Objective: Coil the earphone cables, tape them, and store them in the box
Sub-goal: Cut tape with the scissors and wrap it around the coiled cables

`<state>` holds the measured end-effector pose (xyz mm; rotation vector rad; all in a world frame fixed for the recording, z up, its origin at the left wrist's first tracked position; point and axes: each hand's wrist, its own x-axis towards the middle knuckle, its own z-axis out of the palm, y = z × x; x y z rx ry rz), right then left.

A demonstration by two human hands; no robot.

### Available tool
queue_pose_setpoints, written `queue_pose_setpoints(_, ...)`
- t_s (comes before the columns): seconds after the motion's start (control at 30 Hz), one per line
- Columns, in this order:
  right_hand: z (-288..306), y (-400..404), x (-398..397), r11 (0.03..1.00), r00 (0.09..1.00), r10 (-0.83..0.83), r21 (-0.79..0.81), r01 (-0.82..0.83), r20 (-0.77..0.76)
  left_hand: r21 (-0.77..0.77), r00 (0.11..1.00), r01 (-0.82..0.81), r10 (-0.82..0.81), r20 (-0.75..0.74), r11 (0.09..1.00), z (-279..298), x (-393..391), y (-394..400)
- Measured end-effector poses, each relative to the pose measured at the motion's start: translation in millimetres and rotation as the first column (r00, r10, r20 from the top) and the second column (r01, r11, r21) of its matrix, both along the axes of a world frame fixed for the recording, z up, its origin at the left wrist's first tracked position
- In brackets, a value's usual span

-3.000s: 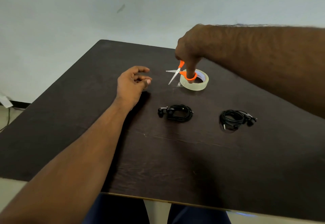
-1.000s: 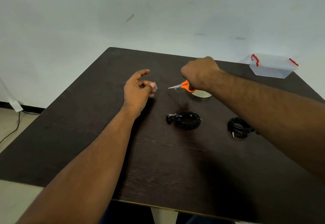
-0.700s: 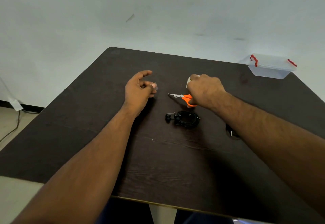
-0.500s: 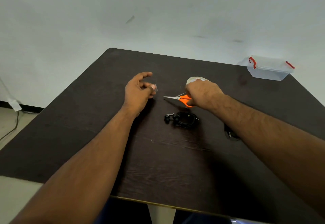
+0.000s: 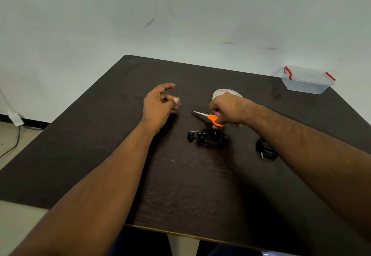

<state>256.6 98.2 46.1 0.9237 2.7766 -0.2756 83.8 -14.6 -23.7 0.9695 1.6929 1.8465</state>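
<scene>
Hands: our left hand (image 5: 159,106) pinches a cut tape strip (image 5: 177,100) ready for the coiled earphones (image 5: 208,137), our right hand (image 5: 226,109) grips the scissors (image 5: 209,117).

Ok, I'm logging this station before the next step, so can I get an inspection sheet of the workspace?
Surface: dark wooden table.
Job's things: two coiled earphones, centre and right, partly under the forearm; tape roll; lidded clear box at the far right corner.
Clutter: nothing seen.
Hands: left hand holds a small tape piece; right hand grips orange scissors.
Cables: one on the floor, left.
Surroundings: pale wall.
</scene>
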Motion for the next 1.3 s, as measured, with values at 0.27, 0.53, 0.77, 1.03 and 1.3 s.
queue_pose_setpoints(0.27, 18.1, 17.1, -1.4, 0.971, 1.000, 0.006, -0.238, -0.003, 0.012, 0.072, 0.995, 0.091, -0.094, 0.044, 0.993, 6.2, 3.3, -4.7)
queue_pose_setpoints(0.53, 10.1, -7.5, -11.4, 0.808, 0.719, -0.293, -0.565, -0.167, -0.630, 0.158, 0.920, 0.336, -0.360, 0.157, 0.928, 18.2, 10.3, -11.9)
queue_pose_setpoints(0.77, 1.1, -11.3, -15.3, 0.770, 0.668, -0.383, -0.620, -0.151, -0.638, 0.117, 0.912, 0.373, -0.387, 0.139, 0.920, 20.5, 12.4, -15.4)
queue_pose_setpoints(1.03, -5.6, -6.3, -8.6, 0.784, 0.704, -0.310, -0.591, -0.192, -0.640, 0.091, 0.908, 0.394, -0.403, 0.116, 0.914, 18.2, 14.0, -15.2)
queue_pose_setpoints(1.3, -19.1, -10.6, 25.9, 0.777, 0.332, -0.545, -0.613, -0.145, -0.770, 0.091, 0.952, 0.196, -0.167, -0.257, 0.976, 21.1, 27.6, -19.1)
